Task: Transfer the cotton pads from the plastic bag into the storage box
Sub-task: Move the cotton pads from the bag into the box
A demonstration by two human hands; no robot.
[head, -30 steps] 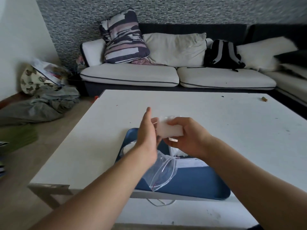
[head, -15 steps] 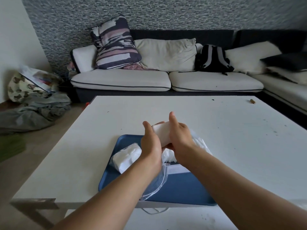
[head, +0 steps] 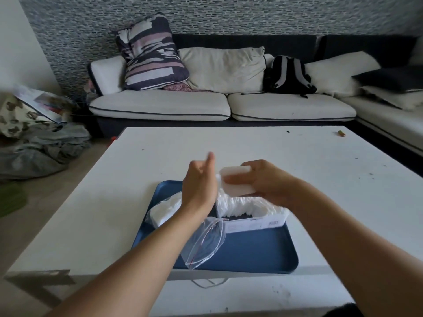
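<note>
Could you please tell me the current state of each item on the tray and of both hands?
stack of cotton pads: lifted above the box, gripped by the right hand.
left hand: beside the stack, fingers blurred, grip unclear.
storage box: open, upright, partly filled with pads.
plastic bag: open, lying limp on the tray.
loose pads: piled left of the box.
blue tray: flat on the table.

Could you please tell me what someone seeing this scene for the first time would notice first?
The two hands meet mid-frame above a blue tray: the right hand grips a white stack of pads, the left hand beside it. Below them, a box brims with pads, and a clear bag hangs near the left wrist.
</note>
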